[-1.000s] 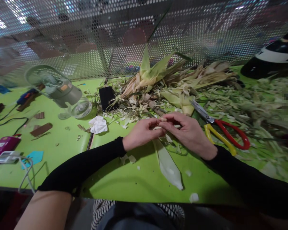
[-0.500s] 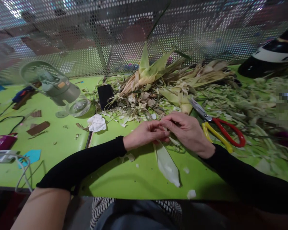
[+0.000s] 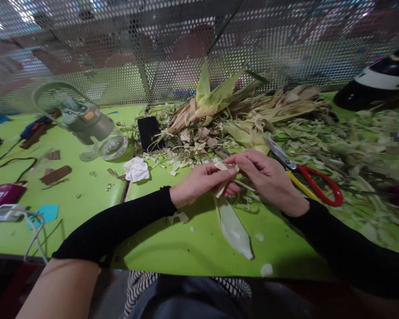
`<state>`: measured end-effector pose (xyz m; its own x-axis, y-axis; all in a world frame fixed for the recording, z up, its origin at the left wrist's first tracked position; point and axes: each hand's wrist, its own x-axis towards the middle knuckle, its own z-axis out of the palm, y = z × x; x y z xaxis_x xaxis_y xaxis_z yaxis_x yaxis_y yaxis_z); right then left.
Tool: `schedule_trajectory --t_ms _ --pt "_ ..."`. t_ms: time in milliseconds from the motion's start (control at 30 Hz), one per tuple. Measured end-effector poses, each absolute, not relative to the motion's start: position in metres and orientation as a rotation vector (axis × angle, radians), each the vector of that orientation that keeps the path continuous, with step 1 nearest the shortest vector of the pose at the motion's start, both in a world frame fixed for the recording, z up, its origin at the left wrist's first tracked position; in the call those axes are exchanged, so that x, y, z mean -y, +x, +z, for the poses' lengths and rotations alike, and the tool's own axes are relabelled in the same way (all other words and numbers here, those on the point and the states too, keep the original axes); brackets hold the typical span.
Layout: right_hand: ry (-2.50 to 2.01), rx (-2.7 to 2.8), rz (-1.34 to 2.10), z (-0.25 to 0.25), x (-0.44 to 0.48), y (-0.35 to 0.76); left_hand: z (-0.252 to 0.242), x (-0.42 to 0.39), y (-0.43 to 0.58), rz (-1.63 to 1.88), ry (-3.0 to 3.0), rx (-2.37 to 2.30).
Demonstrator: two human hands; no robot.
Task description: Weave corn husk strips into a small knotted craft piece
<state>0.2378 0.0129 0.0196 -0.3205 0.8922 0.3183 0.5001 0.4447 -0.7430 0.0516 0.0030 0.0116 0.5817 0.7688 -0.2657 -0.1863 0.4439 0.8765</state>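
Behind the workplace stands a perforated metal screen, and in front of it lies a bright green table, littered over most of its far and right side. From where I stand the biggest thing on it is a heap of husks, dry and green leaves mixed, spreading from the far middle out to the right. A black and white helmet sits at the far right edge. On the far left a small grey fan lies tipped over.

Red and yellow scissors rest just right of the person's hands, blades pointing toward the heap. A long pale leaf lies flat on the near part of the table, its upper end under the hands.

Both arms are in black sleeves. The left hand and the right hand meet above the table's middle, fingertips touching. A black case stands at the left edge of the heap, with a crumpled tissue nearer.

Smallest is the strip of husk: both hands are closed on it, pinching it between thumb and fingers, and it hangs down between them, just near of the heap.
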Motion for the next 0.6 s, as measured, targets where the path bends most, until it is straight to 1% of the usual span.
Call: schedule_trajectory --t_ms 133,267,500,600 --pt "-1.120 1.986 0.688 0.018 -0.015 0.239 0.009 -0.004 0.051 0.700 0.916 -0.691" --pt "-1.141 1.946 0.787 0.016 -0.015 0.238 0.010 -0.004 0.051 0.743 0.920 -0.681" --pt "-1.124 1.906 0.709 0.020 -0.007 0.235 0.014 -0.001 0.054 0.653 0.945 -0.780" --pt "-1.161 1.888 0.754 0.019 -0.005 0.234 0.006 0.003 0.058 0.667 0.935 -0.787"
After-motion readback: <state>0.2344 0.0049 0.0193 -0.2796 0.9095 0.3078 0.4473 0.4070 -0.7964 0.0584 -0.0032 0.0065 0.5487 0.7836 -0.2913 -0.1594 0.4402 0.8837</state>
